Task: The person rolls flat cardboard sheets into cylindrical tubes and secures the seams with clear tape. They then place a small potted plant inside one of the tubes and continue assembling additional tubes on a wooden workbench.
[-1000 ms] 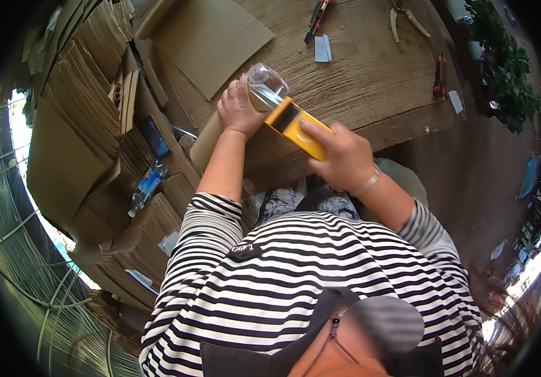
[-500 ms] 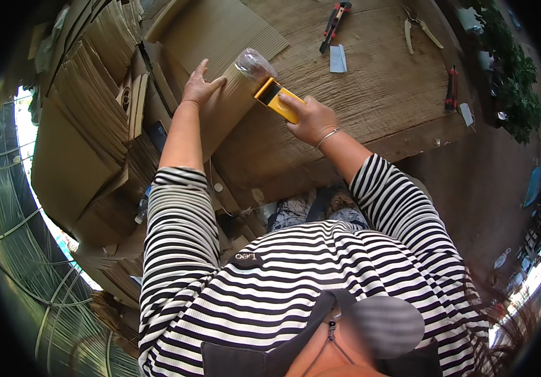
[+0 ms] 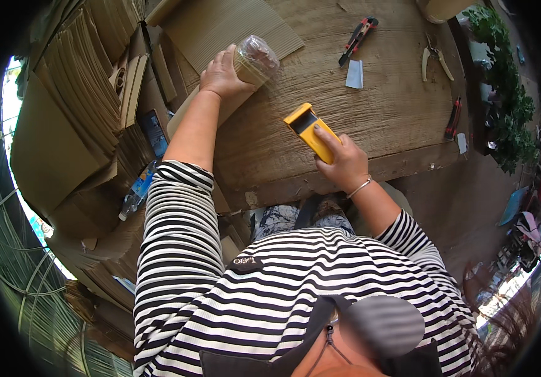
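Note:
My left hand (image 3: pixel 221 74) grips a rolled tube of corrugated cardboard (image 3: pixel 254 61) whose end is covered in clear film; the tube lies slanted over the left part of the wooden table (image 3: pixel 377 125). Lower and to the right, my right hand (image 3: pixel 344 164) holds a yellow tape dispenser (image 3: pixel 311 131) a little above the tabletop, apart from the tube. A flat corrugated sheet (image 3: pixel 220 25) lies under the tube's far end.
A utility knife (image 3: pixel 358 39), a small white piece (image 3: pixel 354 74), pliers (image 3: pixel 433 60) and a red-handled tool (image 3: pixel 454 118) lie on the table's far side. Stacks of cardboard (image 3: pixel 75 113) and a plastic bottle (image 3: pixel 135 191) fill the left. Green plants (image 3: pixel 503 94) stand at the right.
My left hand has carried the tube away to the upper left. My right hand with the yellow dispenser has come off the tube and dropped toward the table's near edge.

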Demonstrator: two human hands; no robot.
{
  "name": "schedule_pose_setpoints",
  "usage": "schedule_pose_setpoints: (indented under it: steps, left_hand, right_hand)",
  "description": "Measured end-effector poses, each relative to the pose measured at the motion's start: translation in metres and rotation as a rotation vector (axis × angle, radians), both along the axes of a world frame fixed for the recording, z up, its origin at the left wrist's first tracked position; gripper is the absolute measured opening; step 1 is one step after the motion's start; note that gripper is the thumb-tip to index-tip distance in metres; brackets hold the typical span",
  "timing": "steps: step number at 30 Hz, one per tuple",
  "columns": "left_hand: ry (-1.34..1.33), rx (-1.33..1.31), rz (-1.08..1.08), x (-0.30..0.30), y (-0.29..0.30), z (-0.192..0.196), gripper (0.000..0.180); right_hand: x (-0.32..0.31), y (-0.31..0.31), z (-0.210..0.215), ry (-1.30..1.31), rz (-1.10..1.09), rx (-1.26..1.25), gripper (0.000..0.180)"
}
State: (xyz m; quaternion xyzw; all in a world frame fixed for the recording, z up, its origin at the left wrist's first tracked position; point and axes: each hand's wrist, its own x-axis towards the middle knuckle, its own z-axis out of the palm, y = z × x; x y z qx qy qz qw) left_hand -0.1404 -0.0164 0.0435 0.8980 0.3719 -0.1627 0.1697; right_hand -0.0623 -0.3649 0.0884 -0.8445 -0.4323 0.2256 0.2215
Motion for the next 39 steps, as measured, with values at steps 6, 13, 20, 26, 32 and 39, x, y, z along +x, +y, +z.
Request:
schedule_pose_setpoints:
  steps: [6,13,20,26,32,39]
  left_hand:
    - [-0.173,-0.345,0.016,0.002,0.052,-0.006,0.117]
    - [-0.164,-0.705,-0.007,0.011,0.105,-0.029,0.116]
    - [-0.076,-0.741,-0.059,0.014,0.099,-0.027,0.117]
    - [-0.028,-0.589,-0.102,0.001,-0.003,0.013,0.113]
    - [-0.045,-0.494,-0.547,0.010,-0.171,0.020,0.106]
    - [-0.023,-0.103,-0.301,-0.046,-0.224,0.028,0.119]
  right_hand:
    - [0.025,0.097,-0.028,-0.008,0.063,-0.283,0.059]
    - [0.040,0.193,-0.014,0.040,0.088,-0.557,0.053]
    - [0.022,0.027,0.025,0.202,-0.070,-0.559,0.071]
    - [0.039,-0.080,0.052,0.168,-0.171,-0.122,0.077]
    - [0.106,-0.113,0.050,-0.011,-0.080,0.000,0.068]
    - [0.112,-0.050,0.074,0.034,0.249,0.214,0.055]
